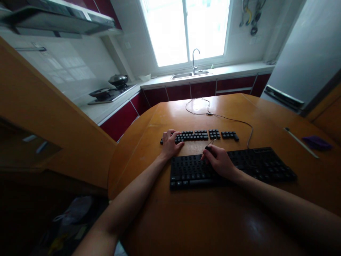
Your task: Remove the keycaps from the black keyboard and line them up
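head view, right hand [220,160]: fingers pinched together on a wire tool [212,141], its thin end pointing outward past the keyboard [183,174]; the grip looks light, as if for fine control.
left hand [169,145]: thumb and fingers apart, fingertips on the left end of the loose keys [201,135], perhaps to steady or straighten them; cannot tell whether one is gripped.
loose keys: set out in blocks just beyond the keyboard, a layout that seems meant to keep their order.
keyboard: flat beneath the right hand, its front row carrying keys; the upper rows look bare, though too dark to be sure.
cable [231,118]: leaves the keyboard's back edge and loops away, well apart from both hands.
worktop [165,217]: rounded left edge near the left forearm; a narrow strip parts loose keys from keyboard.
open room: wide in front of the keyboard and beyond the loose keys; to the right, a stick [301,143] and a purple cloth [317,142] lie well apart.
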Tool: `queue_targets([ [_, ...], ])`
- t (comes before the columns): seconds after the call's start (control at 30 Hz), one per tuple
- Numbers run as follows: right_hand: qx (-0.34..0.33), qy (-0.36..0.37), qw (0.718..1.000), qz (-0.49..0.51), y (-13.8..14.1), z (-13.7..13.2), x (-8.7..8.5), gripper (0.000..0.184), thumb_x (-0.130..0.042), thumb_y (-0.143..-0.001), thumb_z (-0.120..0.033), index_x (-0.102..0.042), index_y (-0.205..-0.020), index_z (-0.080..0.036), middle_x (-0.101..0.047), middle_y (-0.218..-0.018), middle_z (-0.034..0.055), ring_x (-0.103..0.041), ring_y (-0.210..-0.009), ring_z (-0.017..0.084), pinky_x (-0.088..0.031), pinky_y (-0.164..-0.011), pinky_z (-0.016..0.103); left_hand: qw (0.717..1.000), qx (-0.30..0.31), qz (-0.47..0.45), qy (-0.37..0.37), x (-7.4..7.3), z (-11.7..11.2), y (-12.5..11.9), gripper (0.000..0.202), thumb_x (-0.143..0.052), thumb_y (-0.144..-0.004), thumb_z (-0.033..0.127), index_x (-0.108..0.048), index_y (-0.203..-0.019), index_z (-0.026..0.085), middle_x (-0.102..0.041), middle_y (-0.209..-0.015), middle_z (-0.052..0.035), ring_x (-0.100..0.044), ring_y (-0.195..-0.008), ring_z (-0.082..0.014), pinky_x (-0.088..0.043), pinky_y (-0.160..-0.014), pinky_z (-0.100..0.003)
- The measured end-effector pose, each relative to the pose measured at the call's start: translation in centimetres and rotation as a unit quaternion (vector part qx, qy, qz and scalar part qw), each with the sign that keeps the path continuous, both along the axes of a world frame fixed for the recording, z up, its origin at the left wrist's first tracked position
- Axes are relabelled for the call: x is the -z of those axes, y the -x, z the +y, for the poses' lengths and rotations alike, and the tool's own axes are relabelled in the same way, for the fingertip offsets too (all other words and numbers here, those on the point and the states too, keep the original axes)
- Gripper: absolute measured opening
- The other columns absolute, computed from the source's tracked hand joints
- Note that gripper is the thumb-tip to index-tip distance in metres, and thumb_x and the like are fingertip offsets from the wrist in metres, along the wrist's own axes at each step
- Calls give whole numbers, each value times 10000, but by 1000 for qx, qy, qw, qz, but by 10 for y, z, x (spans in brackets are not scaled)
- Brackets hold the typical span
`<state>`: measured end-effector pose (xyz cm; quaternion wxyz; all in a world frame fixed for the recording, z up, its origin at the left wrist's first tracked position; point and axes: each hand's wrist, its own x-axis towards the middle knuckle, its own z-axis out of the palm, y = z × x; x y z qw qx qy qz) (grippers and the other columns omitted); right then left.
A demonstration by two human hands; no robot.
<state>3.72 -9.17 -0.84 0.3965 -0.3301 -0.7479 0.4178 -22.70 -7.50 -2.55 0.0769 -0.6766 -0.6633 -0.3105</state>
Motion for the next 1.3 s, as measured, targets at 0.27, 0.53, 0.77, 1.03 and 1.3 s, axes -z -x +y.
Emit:
queue_targets([
  [0.27,10,7,1000,13,1,-1,0,341,-528,-959,-418,-627,-736,-180,-611,-614,22,-567,-565,151,-443,-573,278,1000,3,-10,-7,1,0,3,493,-817,-730,327,-635,-1186,279,-539,-1185,-60,-461,-1125,-281,-394,-1012,-422],
  [0.53,47,22,997,65,-2,11,-6,318,-548,-937,-458,-556,-752,-199,-600,-649,16,-554,-582,157,-436,-558,280,990,116,-77,-11,-31,-11,-30,196,-616,-890,191,-656,-1082,208,-650,-1054,-53,-560,-1044,-226,-431,-976,-381],
  [0.77,-24,-35,998,-35,-18,8,-17,172,-553,-928,-303,-570,-795,-195,-583,-668,-1,-521,-623,155,-398,-595,283,937,249,-174,174,-38,-57,-82,157,-550,-910,163,-684,-972,215,-705,-927,-35,-642,-857,-180,-516,-802,-328],
  [1.03,-134,-116,978,-106,-33,-1,0,149,-511,-956,-219,-580,-825,-196,-648,-802,50,-599,-743,189,-442,-689,303,934,292,-77,191,-29,-80,-94,201,-755,-809,355,-687,-948,227,-659,-993,-70,-598,-969,-246,-496,-853,-386],
  [1.3,-166,-323,915,-177,-34,-4,-2,114,-480,-939,-136,-571,-890,-184,-650,-816,67,-581,-701,180,-380,-613,284,941,282,-50,182,-24,-74,-104,105,-699,-860,276,-663,-818,187,-652,-883,-41,-579,-865,-206,-475,-813,-346],
])
